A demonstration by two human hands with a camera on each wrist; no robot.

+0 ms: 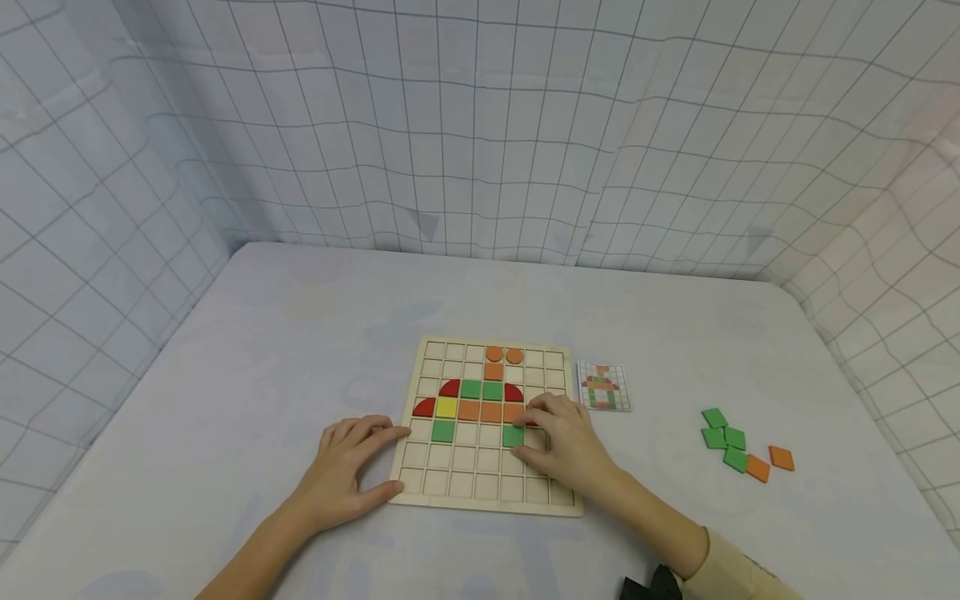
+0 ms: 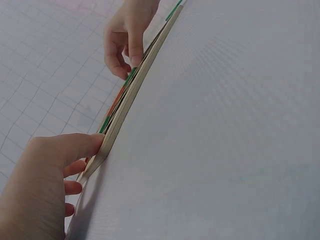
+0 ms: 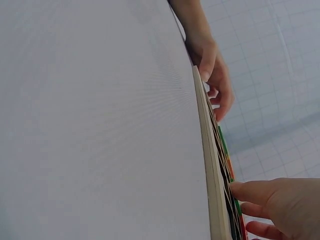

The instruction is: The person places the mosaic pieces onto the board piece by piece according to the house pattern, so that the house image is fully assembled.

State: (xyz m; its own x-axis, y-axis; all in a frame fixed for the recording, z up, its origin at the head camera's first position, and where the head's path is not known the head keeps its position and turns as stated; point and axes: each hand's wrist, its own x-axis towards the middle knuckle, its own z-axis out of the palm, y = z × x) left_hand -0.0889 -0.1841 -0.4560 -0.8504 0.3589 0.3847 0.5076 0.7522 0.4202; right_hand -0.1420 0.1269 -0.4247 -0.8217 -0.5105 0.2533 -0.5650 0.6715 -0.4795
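A wooden grid board [image 1: 487, 483] lies in front of me with coloured tiles in its cells. My left hand [image 1: 351, 471] rests at the board's left side, thumb near the front corner and fingertips on the edge. My right hand [image 1: 566, 446] is over the right part, thumb and index finger at opposite sides of a green square tile [image 1: 513, 436]. Another green square [image 1: 442, 431] sits in the same row, to the left. Above are a yellow square [image 1: 446, 407], a row of orange squares [image 1: 491, 412] and red quarter-round tiles [image 1: 423, 407]. One red tile is partly hidden by my right hand.
A printed pattern card [image 1: 604, 387] lies right of the board. Farther right are several loose green tiles [image 1: 715, 438] and two orange tiles [image 1: 782, 457]. Two orange discs [image 1: 494, 354] sit in the board's back row. A black object [image 1: 651, 583] shows near the right sleeve.
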